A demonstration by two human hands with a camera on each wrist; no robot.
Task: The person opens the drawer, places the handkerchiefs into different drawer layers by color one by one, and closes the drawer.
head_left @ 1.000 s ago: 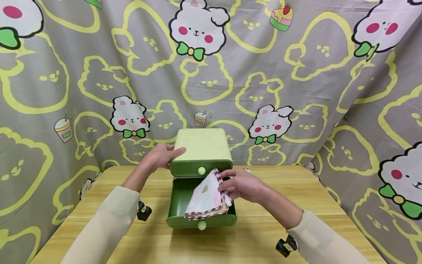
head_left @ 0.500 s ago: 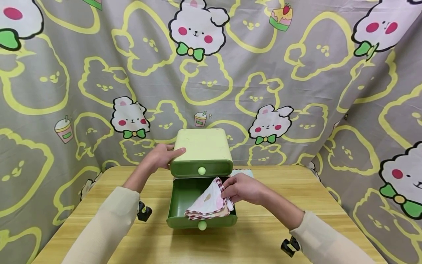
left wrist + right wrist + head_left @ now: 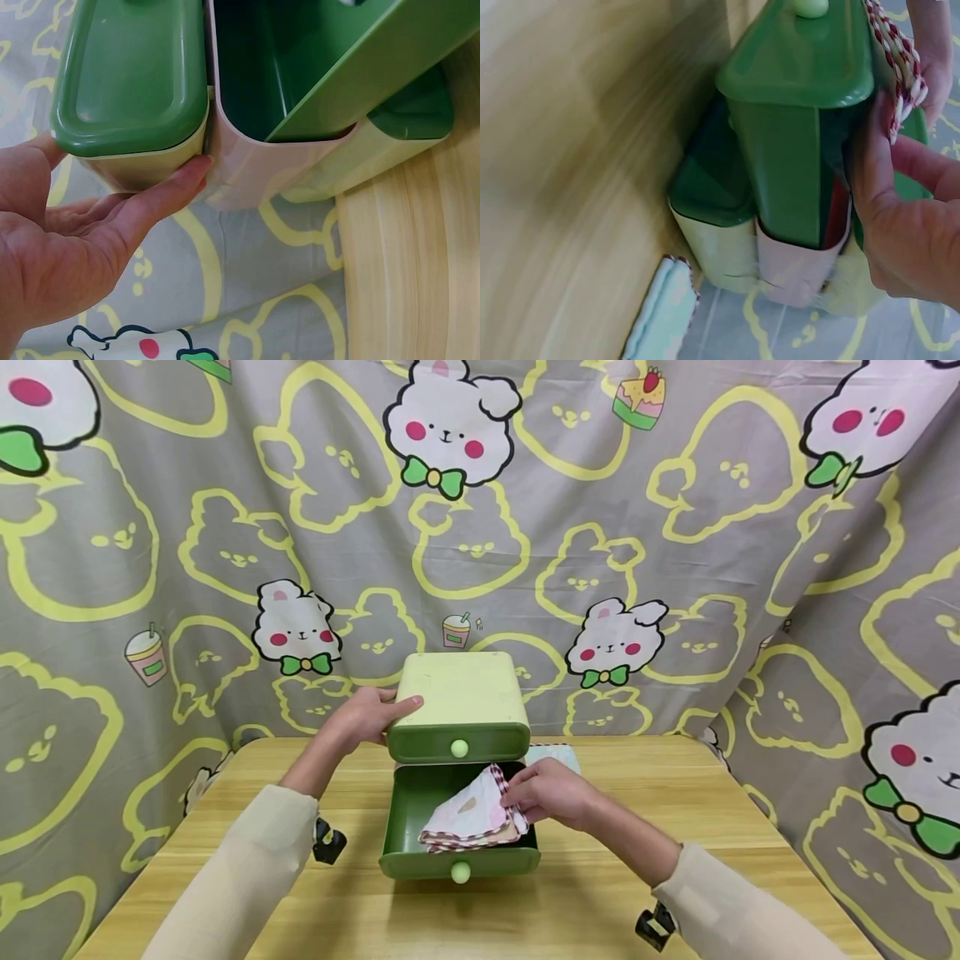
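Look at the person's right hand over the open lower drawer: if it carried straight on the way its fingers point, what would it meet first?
The right hand points left and slightly down, gripping the folded cloth. Going on, it would probably press that cloth against the lower drawer; depth is unclear.

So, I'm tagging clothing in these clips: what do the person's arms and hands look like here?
Both arms wear long, plain cream sleeves, the left sleeve and the right sleeve. The left hand and right hand are bare, with no gloves visible. A small black camera mount hangs under each wrist.
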